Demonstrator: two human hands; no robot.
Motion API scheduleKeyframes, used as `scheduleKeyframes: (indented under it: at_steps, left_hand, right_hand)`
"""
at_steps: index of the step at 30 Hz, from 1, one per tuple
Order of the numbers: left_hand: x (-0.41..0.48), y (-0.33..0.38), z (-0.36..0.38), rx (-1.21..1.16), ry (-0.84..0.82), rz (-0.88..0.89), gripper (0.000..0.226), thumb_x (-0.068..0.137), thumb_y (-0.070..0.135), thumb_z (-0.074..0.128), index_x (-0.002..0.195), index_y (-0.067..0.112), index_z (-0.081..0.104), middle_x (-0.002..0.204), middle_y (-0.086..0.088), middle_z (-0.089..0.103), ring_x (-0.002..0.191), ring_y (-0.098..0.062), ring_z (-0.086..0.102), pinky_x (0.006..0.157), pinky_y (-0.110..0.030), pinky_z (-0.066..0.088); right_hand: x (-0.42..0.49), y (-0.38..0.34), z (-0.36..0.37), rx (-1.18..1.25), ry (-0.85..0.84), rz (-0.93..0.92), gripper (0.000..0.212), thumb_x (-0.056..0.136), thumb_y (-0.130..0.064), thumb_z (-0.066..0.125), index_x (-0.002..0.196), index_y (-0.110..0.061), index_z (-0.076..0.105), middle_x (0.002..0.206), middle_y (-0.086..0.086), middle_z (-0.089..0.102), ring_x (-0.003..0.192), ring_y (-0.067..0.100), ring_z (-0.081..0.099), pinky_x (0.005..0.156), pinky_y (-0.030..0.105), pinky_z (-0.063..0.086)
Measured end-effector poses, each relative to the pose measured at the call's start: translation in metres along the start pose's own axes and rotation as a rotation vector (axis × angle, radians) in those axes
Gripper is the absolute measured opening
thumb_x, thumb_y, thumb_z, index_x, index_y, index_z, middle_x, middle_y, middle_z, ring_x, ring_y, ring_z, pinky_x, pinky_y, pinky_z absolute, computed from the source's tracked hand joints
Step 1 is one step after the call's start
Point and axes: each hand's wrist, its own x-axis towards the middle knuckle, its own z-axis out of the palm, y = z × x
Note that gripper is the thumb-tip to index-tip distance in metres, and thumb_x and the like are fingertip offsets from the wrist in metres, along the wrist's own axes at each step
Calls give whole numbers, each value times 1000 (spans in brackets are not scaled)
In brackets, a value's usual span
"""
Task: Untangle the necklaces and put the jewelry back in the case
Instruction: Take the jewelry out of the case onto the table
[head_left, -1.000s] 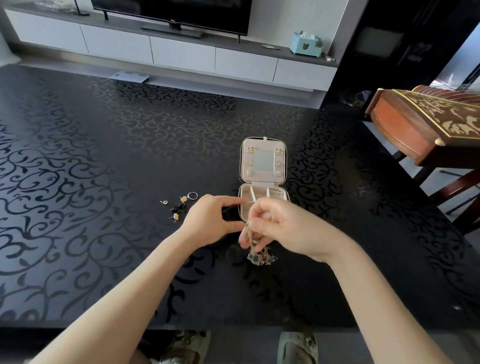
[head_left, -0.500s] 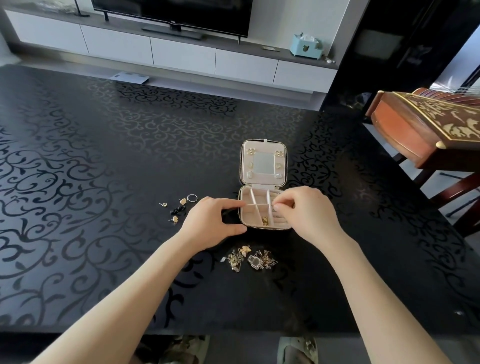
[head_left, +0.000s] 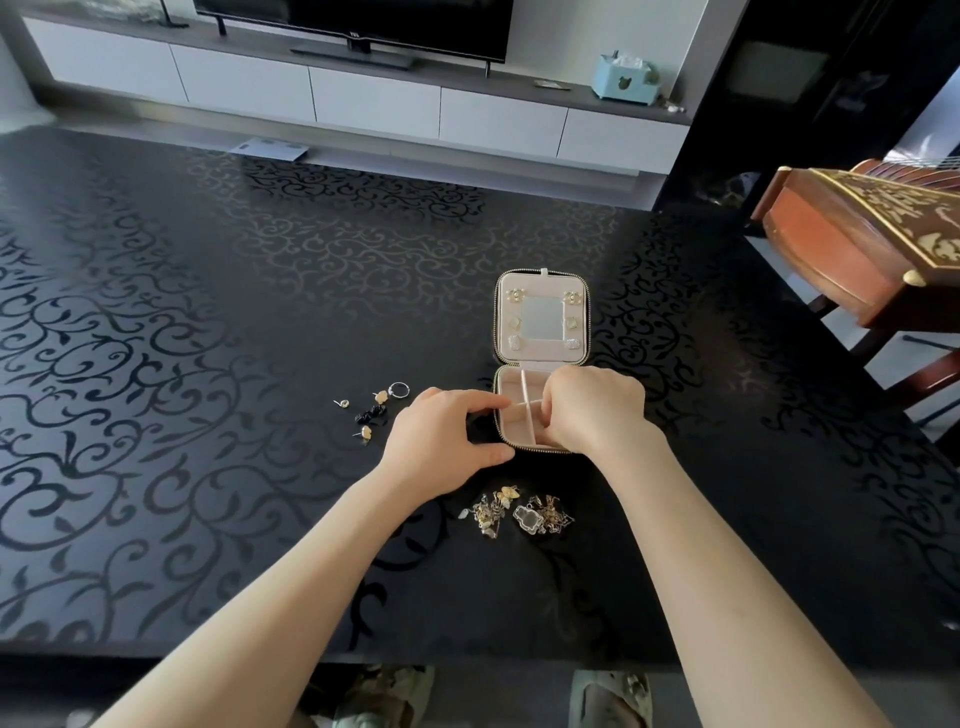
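Glossy black surface (head_left: 208, 322) with scroll pattern. Open beige zip-around jewelry case (head_left: 541, 352) lies flat on it. Heap of tangled gold and silver necklaces (head_left: 519, 514) just on the near side of case. Small gold and black earrings (head_left: 371, 414) and silver ring (head_left: 398, 389) left of case.

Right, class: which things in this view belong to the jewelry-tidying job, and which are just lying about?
Job: jewelry case; tangled necklaces; loose earrings; ring.

Lying about: television; tissue box; wooden zither; bathroom scale; slippers.
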Motion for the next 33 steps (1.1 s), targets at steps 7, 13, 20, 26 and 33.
scheduleKeyframes:
  at_steps: [7, 13, 20, 26, 33]
  left_hand:
    - [-1, -1, 2, 30, 7, 12, 52, 76, 39, 71, 125, 36, 55, 119, 11, 62, 115, -16, 44, 96, -34, 40]
    - [-2, -1, 3, 77, 16, 41, 50, 79, 42, 67, 126, 35, 52, 121, 9, 60, 117, -20, 44, 97, -40, 39]
    - [4, -1, 6, 104, 45, 73, 47, 83, 39, 64, 128, 33, 52, 126, 10, 58, 119, -21, 44, 98, -43, 38]
    - [19, 2, 6, 75, 73, 9, 42, 87, 30, 60, 128, 35, 52, 125, 8, 60, 118, -23, 46, 95, -38, 40]
    - [-15, 14, -14, 99, 74, 57, 36, 80, 33, 68, 115, 31, 60, 97, 9, 57, 89, -10, 51, 80, -23, 38]
  right_hand:
    - [-11, -5, 1, -25, -51, -58, 32, 86, -4, 49, 117, -11, 57, 127, 9, 52, 117, 29, 49, 87, 35, 37]
    - [-20, 25, -7, 494, -1, -69, 28, 96, -19, 43, 79, 1, 54, 91, 15, 60, 82, 27, 63, 70, 40, 47]
    - [-64, 46, -11, 929, -322, -166, 16, 98, -14, 44, 91, -8, 57, 91, 8, 68, 85, 16, 69, 72, 29, 57]
    - [-71, 51, -7, 1045, -423, -201, 15, 97, -12, 47, 94, -1, 57, 100, 19, 68, 87, 24, 67, 72, 30, 57]
    - [-84, 45, 7, 992, -604, -293, 13, 97, -10, 46, 90, -5, 55, 97, 15, 70, 85, 22, 66, 71, 29, 54]
